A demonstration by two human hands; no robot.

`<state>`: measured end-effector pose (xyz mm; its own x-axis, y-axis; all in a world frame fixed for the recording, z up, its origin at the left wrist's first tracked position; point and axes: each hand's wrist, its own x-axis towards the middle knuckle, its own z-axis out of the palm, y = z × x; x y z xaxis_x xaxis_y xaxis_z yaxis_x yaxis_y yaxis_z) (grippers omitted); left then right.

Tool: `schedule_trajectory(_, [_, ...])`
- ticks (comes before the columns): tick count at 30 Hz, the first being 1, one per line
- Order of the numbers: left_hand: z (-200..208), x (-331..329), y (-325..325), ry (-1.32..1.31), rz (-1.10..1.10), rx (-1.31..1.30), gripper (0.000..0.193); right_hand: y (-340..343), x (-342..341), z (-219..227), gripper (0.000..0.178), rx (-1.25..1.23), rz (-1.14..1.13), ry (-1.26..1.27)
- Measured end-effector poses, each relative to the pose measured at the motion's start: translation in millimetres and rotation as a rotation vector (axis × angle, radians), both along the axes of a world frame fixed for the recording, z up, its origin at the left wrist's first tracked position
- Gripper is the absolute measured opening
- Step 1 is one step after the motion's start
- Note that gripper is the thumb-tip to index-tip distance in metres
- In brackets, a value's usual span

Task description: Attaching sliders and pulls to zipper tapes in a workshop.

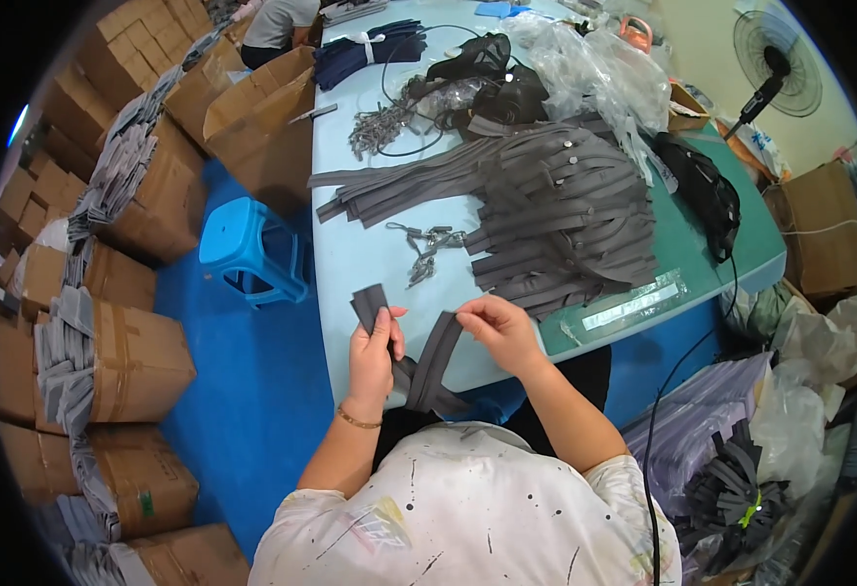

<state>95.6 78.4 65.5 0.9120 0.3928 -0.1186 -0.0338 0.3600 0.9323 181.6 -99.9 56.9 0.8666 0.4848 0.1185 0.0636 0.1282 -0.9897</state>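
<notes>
Pile of grey strips [575,220]: lying on the tabletop [350,259], upper layers hiding lower ones.
Left hand [372,356]: on the pile's near left, curling shut around a grey length [365,305], its thumb lying on top; the fingers behind are partly hiding.
Right hand [502,334]: on the pile's near side, pinching the end of a second grey length [437,352] between thumb and fingertips.
Both lengths: crossing short of the pile, their lower parts dropping toward the lap; whether they are forming one strip cannot be told.
Small metal pieces [438,237]: lying just left of the pile, too small for making out singly.
Clear plastic [589,70]: bunching beyond the pile, blurring what it is covering.
Black bag [704,190]: resting right of the pile, its contents not showing.
Co-worker [277,27]: appearing far beyond the pile, leftward, the view's top edge cutting off the head.
</notes>
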Motion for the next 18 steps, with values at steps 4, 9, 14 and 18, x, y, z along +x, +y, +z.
schedule_trajectory(4, [19.1, -16.0, -13.2, 0.054, -0.159, 0.254, 0.016, 12.5, -21.4, 16.6, 0.01, -0.138, 0.085, -0.385])
schedule_trajectory(9, [-0.3, -29.9, -8.8, -0.13, -0.013, 0.815, 0.021, 20.6, -42.0, 18.3, 0.007, -0.206, -0.005, -0.539])
schedule_trajectory(14, [-1.0, -38.6, -10.9, -0.52, 0.163, 1.421, 0.025, 31.7, -49.9, 0.1, 0.016, 0.12, 0.144, 0.396])
schedule_trajectory(18, [16.2, -28.9, -14.0, -0.568, 0.251, 1.215, 0.013, 34.2, -38.1, -0.2, 0.022, -0.015, 0.288, 0.494])
